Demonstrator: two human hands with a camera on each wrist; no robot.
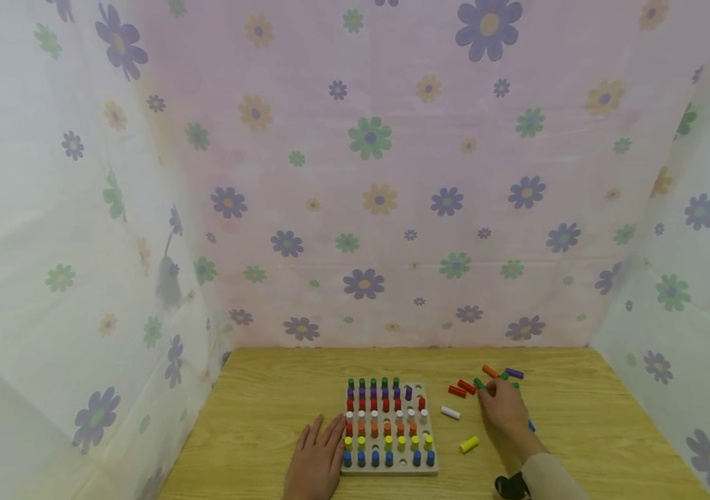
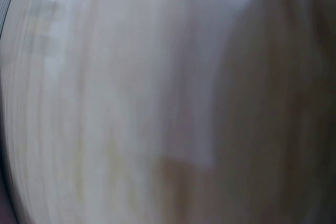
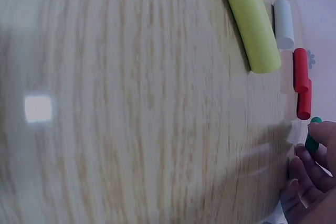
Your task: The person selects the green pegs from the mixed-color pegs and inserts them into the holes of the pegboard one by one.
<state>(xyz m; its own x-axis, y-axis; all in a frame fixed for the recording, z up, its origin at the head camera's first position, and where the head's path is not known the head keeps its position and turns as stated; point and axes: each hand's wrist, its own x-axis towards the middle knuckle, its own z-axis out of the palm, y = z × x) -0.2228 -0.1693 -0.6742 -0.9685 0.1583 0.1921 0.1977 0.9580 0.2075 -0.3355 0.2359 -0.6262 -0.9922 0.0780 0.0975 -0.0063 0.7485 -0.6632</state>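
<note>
My right hand (image 1: 506, 410) pinches a green peg (image 3: 312, 143) between thumb and fingers, low over the table right of the pegboard. Around it lie loose pegs: two red pegs (image 1: 458, 392), an orange peg (image 1: 490, 371), a purple peg (image 1: 515, 373) and other green ones, with a blue peg (image 1: 531, 425) partly hidden behind the wrist. With fingers extended, my left hand (image 1: 316, 462) rests on the table against the left edge of the pale pegboard (image 1: 392, 470). Coloured pegs stand upright in its rows, and some holes are bare. The left wrist view is too blurred to make out the hand.
A white peg (image 1: 450, 412) and a yellow peg (image 1: 469, 444) lie between the board and my right hand. Flowered cloth (image 1: 367, 208) walls off the wooden table (image 1: 255, 396) at the back and both sides. A dark object (image 1: 510, 486) sits by the right sleeve.
</note>
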